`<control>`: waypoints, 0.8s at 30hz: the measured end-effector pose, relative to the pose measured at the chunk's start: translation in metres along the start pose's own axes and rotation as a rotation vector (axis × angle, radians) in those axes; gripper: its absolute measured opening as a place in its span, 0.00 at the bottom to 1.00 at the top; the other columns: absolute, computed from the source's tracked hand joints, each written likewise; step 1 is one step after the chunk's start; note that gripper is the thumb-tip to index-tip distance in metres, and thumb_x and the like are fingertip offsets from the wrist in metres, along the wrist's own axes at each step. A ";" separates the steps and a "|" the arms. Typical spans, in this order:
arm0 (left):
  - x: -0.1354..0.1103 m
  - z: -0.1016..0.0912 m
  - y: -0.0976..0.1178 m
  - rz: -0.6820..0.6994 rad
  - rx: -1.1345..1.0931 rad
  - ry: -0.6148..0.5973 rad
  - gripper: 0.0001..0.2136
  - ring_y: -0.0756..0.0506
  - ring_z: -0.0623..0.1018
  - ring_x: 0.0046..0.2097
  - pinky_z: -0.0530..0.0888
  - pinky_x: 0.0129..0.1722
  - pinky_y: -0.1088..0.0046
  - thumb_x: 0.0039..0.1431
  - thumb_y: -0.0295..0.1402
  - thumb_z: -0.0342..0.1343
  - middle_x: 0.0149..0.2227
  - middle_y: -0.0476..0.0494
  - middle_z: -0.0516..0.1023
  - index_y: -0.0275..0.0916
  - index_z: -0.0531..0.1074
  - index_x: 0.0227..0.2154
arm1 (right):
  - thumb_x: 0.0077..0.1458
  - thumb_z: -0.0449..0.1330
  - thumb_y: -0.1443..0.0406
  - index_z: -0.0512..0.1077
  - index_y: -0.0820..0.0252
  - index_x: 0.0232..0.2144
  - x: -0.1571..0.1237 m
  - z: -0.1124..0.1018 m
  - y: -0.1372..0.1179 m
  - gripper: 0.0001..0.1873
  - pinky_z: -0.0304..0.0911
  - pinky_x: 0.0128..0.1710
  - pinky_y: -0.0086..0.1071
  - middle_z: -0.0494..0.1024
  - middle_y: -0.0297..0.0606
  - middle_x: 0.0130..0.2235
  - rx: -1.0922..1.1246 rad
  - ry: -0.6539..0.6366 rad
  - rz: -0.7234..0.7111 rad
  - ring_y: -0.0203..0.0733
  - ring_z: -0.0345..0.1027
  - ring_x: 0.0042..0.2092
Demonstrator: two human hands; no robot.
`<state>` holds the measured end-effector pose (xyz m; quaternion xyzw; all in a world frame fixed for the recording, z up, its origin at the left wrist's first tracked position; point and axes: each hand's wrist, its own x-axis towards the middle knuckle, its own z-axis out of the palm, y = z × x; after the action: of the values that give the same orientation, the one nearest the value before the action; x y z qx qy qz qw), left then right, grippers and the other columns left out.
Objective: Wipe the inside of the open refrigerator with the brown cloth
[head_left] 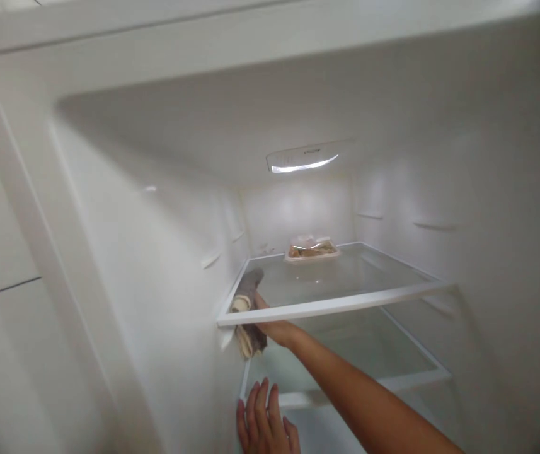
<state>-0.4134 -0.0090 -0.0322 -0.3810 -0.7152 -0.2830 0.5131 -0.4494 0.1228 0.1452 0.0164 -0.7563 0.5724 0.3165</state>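
Observation:
Inside a white fridge, my right hand (274,329) reaches beneath the upper glass shelf (336,284) and grips a folded grey and cream cloth (252,340). The cloth lies by the left wall, close to that shelf's front left corner. Part of the cloth and some of my fingers show through the glass, and the white front rim crosses in front of them. Lower down, my left hand (268,424) is open with fingers stretched out, at the front left corner of the lower glass shelf (368,353). Whether its fingertips touch the shelf rim I cannot tell.
A clear-wrapped tray of food (311,250) sits at the back of the upper shelf. Above it, a light cover (304,159) is set in the fridge ceiling. Small shelf ledges (435,226) stick out from both side walls.

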 end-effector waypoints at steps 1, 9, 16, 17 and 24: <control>0.001 -0.003 0.000 -0.003 -0.003 -0.022 0.22 0.36 0.73 0.58 0.62 0.64 0.45 0.52 0.24 0.54 0.52 0.35 0.77 0.37 0.70 0.52 | 0.50 0.61 0.62 0.72 0.55 0.50 -0.009 0.005 -0.006 0.23 0.68 0.53 0.41 0.80 0.36 0.45 0.004 -0.021 -0.016 0.45 0.72 0.50; 0.023 -0.041 0.002 0.147 -0.011 -0.187 0.22 0.35 0.74 0.57 0.72 0.57 0.52 0.49 0.26 0.55 0.55 0.34 0.77 0.38 0.73 0.49 | 0.40 0.61 0.69 0.68 0.60 0.56 -0.057 0.004 -0.046 0.36 0.61 0.60 0.46 0.74 0.43 0.56 -0.070 -0.093 0.018 0.53 0.68 0.57; 0.089 -0.087 0.028 0.411 0.021 -0.363 0.16 0.43 0.81 0.39 0.78 0.44 0.65 0.49 0.23 0.53 0.36 0.46 0.84 0.44 0.80 0.37 | 0.39 0.58 0.69 0.68 0.59 0.56 -0.082 -0.007 -0.059 0.37 0.64 0.58 0.42 0.74 0.42 0.56 -0.153 -0.221 -0.040 0.49 0.69 0.56; 0.099 -0.089 0.030 0.397 0.097 -0.427 0.16 0.42 0.81 0.40 0.78 0.44 0.63 0.49 0.22 0.53 0.36 0.44 0.85 0.42 0.81 0.37 | 0.40 0.57 0.70 0.69 0.58 0.54 -0.084 -0.008 -0.059 0.34 0.64 0.58 0.41 0.75 0.41 0.56 -0.161 -0.239 -0.053 0.47 0.69 0.56; 0.160 -0.081 0.029 0.348 0.548 -0.775 0.19 0.35 0.80 0.48 0.73 0.51 0.58 0.54 0.19 0.52 0.46 0.26 0.83 0.30 0.80 0.46 | 0.50 0.52 0.71 0.76 0.57 0.50 -0.086 -0.014 -0.066 0.26 0.60 0.63 0.39 0.79 0.39 0.54 -0.233 -0.214 -0.181 0.43 0.70 0.57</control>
<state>-0.3766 -0.0167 0.1458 -0.4230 -0.8270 0.1670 0.3305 -0.3489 0.0832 0.1609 0.1085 -0.8423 0.4452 0.2840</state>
